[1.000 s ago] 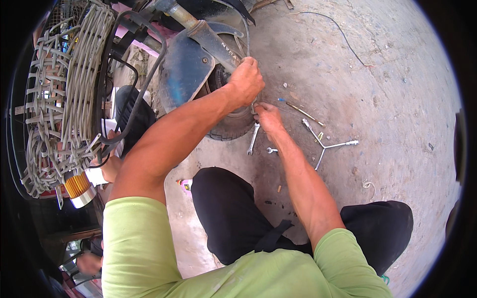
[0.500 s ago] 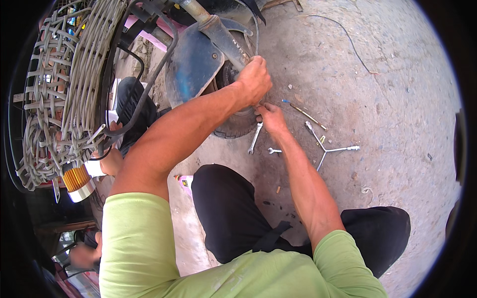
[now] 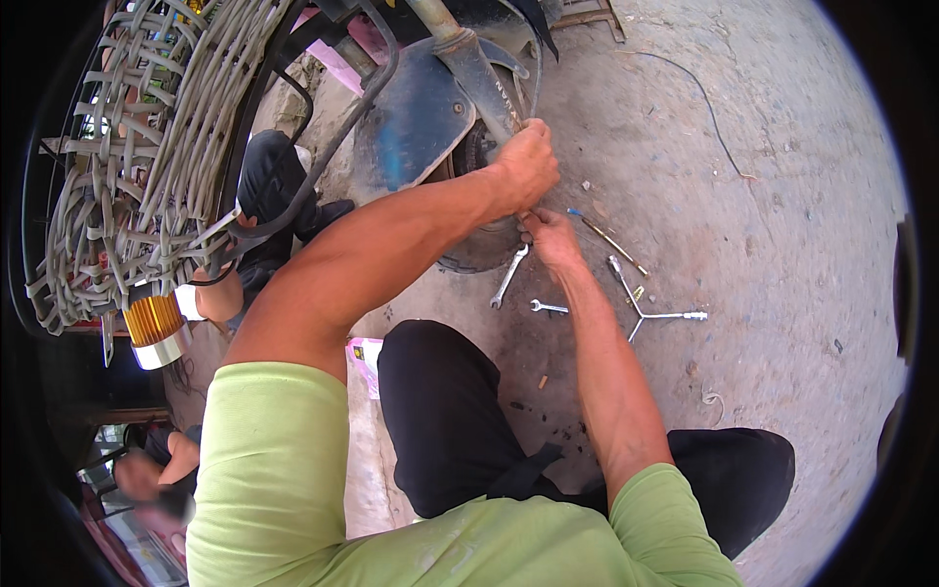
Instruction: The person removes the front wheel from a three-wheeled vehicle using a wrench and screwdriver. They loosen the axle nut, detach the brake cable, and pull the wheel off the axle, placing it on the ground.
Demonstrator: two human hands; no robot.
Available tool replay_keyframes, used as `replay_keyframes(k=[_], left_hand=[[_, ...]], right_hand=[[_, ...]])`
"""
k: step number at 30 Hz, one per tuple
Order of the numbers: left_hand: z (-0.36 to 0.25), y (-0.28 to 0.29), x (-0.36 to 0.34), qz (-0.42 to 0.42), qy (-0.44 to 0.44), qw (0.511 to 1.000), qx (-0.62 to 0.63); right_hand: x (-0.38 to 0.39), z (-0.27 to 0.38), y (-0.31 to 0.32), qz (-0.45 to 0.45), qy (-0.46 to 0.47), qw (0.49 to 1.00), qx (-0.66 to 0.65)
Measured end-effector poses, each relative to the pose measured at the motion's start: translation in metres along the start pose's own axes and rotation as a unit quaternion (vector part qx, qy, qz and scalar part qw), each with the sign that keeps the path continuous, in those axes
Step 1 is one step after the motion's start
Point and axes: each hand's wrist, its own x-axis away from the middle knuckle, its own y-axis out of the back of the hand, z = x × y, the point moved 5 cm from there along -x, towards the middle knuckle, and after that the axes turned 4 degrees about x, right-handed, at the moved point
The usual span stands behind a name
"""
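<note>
My left hand [image 3: 528,168] is closed at the lower end of a grey fork leg [image 3: 484,88], beside a small wheel; what its fingers grip is hidden. Just below it, my right hand [image 3: 554,241] has its fingers pinched together near the wheel's hub, on something too small to make out. The dark tire [image 3: 471,262] shows partly under my left forearm. A blue, dusty mudguard [image 3: 406,122] covers the wheel's upper part. Right under my right fingertips is an open-ended wrench [image 3: 509,278]; I cannot tell whether they touch it.
A second wrench [image 3: 550,307], a three-armed socket wrench [image 3: 642,315] and a thin rod [image 3: 614,245] lie on the concrete right of the wheel. A woven basket [image 3: 161,147] hangs at the left, above an orange ribbed cylinder [image 3: 155,321]. Other people sit at the left.
The view has shifted slightly, so the wheel and fork appear farther right. Both hands keep their places at the wheel. At lower left, another person's arm shows more.
</note>
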Motion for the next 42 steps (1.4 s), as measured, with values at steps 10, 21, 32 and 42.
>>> replay_keyframes(k=[10,21,32,42], left_hand=[[0.000,0.005,0.003,-0.009,-0.002,1.000,0.003],[0.000,0.005,-0.001,-0.004,0.003,1.000,0.006],[0.000,0.001,0.002,-0.010,0.015,1.000,0.007],[0.000,0.000,0.004,-0.015,0.011,1.000,0.003]], right_hand=[[-0.002,-0.002,0.002,-0.062,0.037,0.993,0.094],[-0.007,-0.003,0.005,-0.085,0.064,0.983,0.149],[0.005,0.017,0.002,-0.053,0.070,0.978,0.192],[-0.002,-0.007,0.006,0.039,-0.024,0.999,-0.009]])
